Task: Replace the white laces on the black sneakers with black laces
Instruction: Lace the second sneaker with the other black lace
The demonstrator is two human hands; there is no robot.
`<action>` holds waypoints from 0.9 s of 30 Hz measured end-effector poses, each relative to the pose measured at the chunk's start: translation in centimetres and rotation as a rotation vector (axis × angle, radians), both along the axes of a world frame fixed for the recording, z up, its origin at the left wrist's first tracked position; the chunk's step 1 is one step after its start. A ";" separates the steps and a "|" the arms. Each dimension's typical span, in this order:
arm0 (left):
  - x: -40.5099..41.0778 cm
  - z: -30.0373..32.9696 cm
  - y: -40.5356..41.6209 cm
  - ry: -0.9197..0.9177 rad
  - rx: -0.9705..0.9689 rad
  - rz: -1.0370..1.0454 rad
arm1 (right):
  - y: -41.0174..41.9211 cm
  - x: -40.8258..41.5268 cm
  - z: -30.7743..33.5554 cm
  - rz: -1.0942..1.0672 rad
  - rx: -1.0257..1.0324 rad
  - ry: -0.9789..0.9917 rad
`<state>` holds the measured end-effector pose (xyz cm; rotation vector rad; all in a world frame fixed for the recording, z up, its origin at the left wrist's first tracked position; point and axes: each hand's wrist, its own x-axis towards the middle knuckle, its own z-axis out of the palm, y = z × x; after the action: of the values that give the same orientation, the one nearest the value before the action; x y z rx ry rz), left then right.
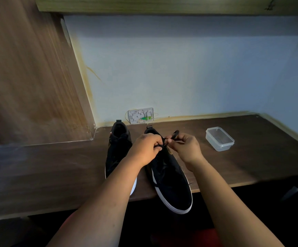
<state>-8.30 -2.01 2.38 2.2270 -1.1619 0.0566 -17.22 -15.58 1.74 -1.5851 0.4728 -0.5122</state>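
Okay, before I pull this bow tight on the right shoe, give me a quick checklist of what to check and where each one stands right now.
1. Left hand grips a black lace loop: ok.
2. Right hand pinches the other loop: ok.
3. Right shoe sits steady on the desk: not ok, its toe hangs over the front edge.
4. No white lace left on either shoe: cannot tell, hands and dim light hide the eyelets.
5. Left shoe already laced black: cannot tell.
6. Plastic tub out of the way: ok.
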 end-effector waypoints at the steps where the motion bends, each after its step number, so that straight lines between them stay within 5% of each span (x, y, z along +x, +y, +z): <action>1: 0.0 0.0 0.0 0.005 -0.009 -0.002 | 0.0 0.1 -0.2 -0.016 -0.128 0.034; 8: 0.1 -0.1 0.1 0.033 -0.033 -0.014 | 0.9 0.5 -0.8 -0.149 -0.386 0.024; 27: 0.3 -0.1 0.3 0.085 -0.055 -0.031 | 1.8 0.6 -1.3 -0.157 -0.370 -0.003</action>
<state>-8.03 -1.68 2.27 2.1416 -1.1348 -0.0178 -16.60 -13.75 0.45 -1.9085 0.5242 -0.7549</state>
